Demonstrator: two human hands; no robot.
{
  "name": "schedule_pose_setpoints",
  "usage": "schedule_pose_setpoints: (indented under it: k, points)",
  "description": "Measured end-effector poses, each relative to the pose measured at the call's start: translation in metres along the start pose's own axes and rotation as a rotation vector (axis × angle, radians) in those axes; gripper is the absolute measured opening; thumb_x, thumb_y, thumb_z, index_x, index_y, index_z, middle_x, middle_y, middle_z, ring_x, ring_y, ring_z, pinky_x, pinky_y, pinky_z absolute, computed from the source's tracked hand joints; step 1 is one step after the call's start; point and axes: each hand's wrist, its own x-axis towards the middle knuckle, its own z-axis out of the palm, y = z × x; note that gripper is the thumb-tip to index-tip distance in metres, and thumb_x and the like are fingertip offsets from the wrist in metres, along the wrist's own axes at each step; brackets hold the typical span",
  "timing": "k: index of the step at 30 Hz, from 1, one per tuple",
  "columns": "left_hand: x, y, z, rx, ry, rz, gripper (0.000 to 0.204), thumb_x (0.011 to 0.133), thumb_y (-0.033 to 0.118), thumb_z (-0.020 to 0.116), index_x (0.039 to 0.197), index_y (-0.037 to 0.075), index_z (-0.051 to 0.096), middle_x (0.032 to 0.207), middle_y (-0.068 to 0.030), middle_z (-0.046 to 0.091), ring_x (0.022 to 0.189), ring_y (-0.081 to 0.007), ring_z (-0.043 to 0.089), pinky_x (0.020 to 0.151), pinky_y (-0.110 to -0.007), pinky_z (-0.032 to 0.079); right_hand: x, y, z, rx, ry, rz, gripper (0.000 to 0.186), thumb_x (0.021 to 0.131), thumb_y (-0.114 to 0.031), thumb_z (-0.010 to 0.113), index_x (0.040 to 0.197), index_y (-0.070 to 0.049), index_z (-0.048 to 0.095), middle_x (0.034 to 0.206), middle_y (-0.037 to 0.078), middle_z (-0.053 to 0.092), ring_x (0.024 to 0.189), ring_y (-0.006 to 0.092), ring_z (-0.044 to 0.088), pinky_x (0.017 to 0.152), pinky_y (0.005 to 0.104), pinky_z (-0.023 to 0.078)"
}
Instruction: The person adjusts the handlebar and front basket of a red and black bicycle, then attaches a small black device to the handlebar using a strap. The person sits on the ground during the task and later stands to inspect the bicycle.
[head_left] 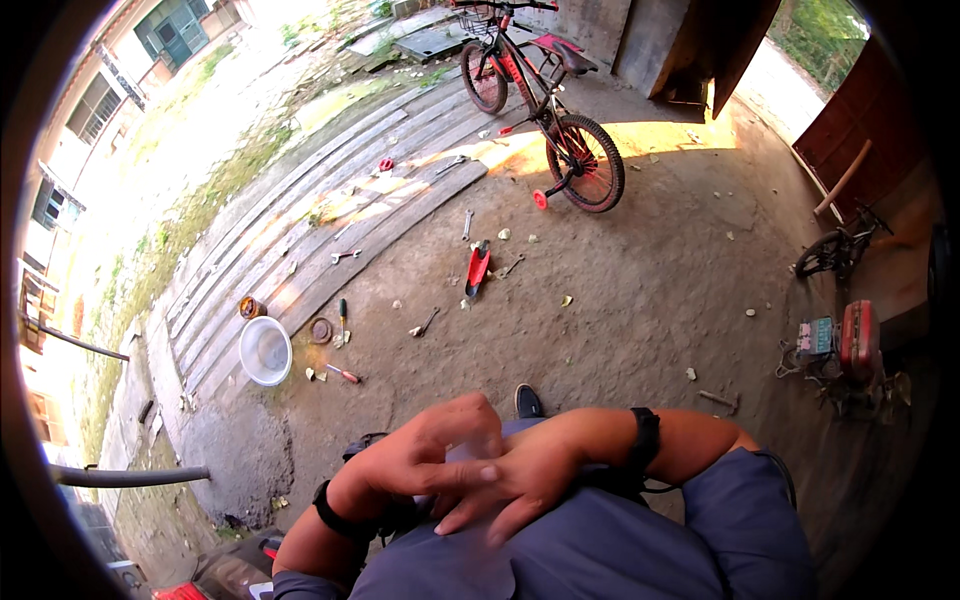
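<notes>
**Hands crossed over the lap, tools laid out on the ground ahead**

The left hand (420,462) and the right hand (520,480) overlap above the person's lap, fingers interleaved against the blue-grey trouser fabric (600,540). A pale, translucent patch shows between the fingers; whether either grip holds it cannot be told. The left fingers curl over the right; the right fingers lie extended and loose. Each wrist carries a black band.

Just beyond the grip, one dark shoe (528,401) rests on the dirt floor (650,300). Farther ahead of the grip lies a red flat part (478,268), with wrenches and a screwdriver (343,374) scattered around it, all apart from both hands; the spread suggests tools put down within reach of a seated position. To the left of the grip, well apart, a white bowl (265,351) stands at the edge of the wooden planks (330,200). Far ahead, a red-and-black child's bicycle (545,110) stands upright on its training wheels.
</notes>
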Motion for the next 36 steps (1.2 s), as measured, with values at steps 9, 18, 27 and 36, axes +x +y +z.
schedule_pose_setpoints:
  k: [9, 18, 27, 36]
  points:
    - [0.028, 0.012, 0.014, -0.015, 0.097, 0.058, 0.017, 0.09, 0.016, 0.075, 0.095, 0.002, 0.067, 0.102, -0.0099, 0.061, 0.097, -0.0236, 0.058, 0.087, -0.037, 0.046, 0.002, -0.011, -0.011, 0.026, -0.057, 0.043, 0.056, 0.099, -0.042, 0.062, 0.144, -0.01, 0.054, 0.145, 0.019, 0.052, 0.137, 0.0339, 0.048, 0.115, 0.0411, 0.038]
    - [-0.003, 0.005, 0.004, -0.019, 0.027, 0.005, 0.018, 0.088, 0.016, 0.077, 0.094, 0.003, 0.067, 0.098, -0.0081, 0.062, 0.098, -0.0237, 0.058, 0.086, -0.037, 0.046, -0.006, -0.001, -0.003, -0.021, 0.001, -0.054, 0.056, 0.099, -0.043, 0.063, 0.142, -0.008, 0.056, 0.142, 0.018, 0.054, 0.134, 0.0326, 0.051, 0.113, 0.0409, 0.039]
    - [0.021, 0.006, 0.013, 0.076, 0.006, 0.023, 0.027, 0.087, 0.023, 0.079, 0.1, 0.003, 0.067, 0.101, -0.0108, 0.06, 0.097, -0.0259, 0.061, 0.087, -0.036, 0.048, -0.008, -0.009, -0.004, 0.046, -0.03, 0.047, 0.057, 0.096, -0.042, 0.067, 0.14, -0.008, 0.059, 0.141, 0.018, 0.056, 0.135, 0.0322, 0.05, 0.115, 0.0393, 0.038]
    - [0.038, 0.009, 0.016, 0.016, 0.066, 0.121, 0.024, 0.088, 0.02, 0.077, 0.1, 0.002, 0.068, 0.104, -0.0101, 0.062, 0.1, -0.0266, 0.058, 0.089, -0.038, 0.046, -0.008, -0.012, -0.012, 0.107, -0.038, 0.045, 0.058, 0.093, -0.045, 0.068, 0.137, -0.008, 0.061, 0.14, 0.017, 0.057, 0.134, 0.0329, 0.051, 0.115, 0.0398, 0.038]
